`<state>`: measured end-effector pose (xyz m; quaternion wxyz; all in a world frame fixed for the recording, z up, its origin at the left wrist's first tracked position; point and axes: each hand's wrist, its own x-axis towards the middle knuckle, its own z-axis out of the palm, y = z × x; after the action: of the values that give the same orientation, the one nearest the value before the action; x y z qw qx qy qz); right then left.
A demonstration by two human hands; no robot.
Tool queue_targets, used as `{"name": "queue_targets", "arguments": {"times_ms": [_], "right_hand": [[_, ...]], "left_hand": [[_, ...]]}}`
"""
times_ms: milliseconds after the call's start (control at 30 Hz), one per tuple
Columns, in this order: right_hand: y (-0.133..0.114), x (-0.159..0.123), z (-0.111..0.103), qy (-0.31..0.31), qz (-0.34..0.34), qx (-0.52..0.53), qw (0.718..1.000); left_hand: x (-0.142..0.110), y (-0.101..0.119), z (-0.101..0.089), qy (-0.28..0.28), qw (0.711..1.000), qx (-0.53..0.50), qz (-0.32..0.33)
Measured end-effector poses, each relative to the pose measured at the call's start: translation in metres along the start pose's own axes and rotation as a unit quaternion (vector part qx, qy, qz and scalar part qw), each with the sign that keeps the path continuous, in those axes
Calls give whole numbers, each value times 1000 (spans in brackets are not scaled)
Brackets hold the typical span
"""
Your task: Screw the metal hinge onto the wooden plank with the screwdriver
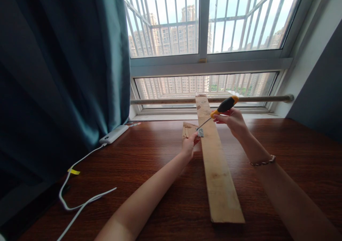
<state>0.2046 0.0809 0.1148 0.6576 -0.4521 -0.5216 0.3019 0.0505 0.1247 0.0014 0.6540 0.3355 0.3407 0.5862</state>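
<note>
Screwdriver point(226, 105) gripped in right hand's point(232, 121) fingers, tip at hinge point(201, 132); left hand's point(190, 145) fingers narrow, hinge touched.

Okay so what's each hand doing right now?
Left hand: closed at the hinge.
Right hand: closed, holding the screwdriver.
</note>
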Motion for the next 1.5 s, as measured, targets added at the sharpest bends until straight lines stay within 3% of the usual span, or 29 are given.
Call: {"name": "queue_targets", "arguments": {"times_ms": [133,233,367,467,567,700,800,867,967,1067,1167,1267,1500], "right_hand": [[15,-1,7,105,-45,-113,987],[20,-3,13,146,-65,-86,983],[5,-6,10,60,23,28,998],[-12,-6,1,-28,104,86,991],[-19,-6,-5,-56,111,99,987],[-8,-4,-1,57,36,-77,995],[3,-2,1,153,-26,-223,962],[9,0,1,166,-52,-255,951],[11,2,0,148,-44,-199,968],[5,2,-1,123,-20,-65,990],[-5,0,0,38,15,68,997],[-12,-4,2,-17,44,120,992],[-11,-8,7,74,0,64,995]], "left_hand": [[-1,1,0,-3,1000,-3,4],[-1,2,0,2,1000,8,-1],[-2,3,1,10,1000,21,3],[-4,4,1,15,999,31,4],[-5,5,1,10,999,45,6],[-5,5,0,14,999,48,4],[-4,5,0,16,999,49,-4],[-4,5,0,20,999,50,-7],[-4,5,0,22,999,49,-5],[-5,5,0,19,999,47,3],[-6,5,0,16,999,49,3],[-5,5,0,21,998,51,4],[-7,7,1,35,997,71,27]]}}
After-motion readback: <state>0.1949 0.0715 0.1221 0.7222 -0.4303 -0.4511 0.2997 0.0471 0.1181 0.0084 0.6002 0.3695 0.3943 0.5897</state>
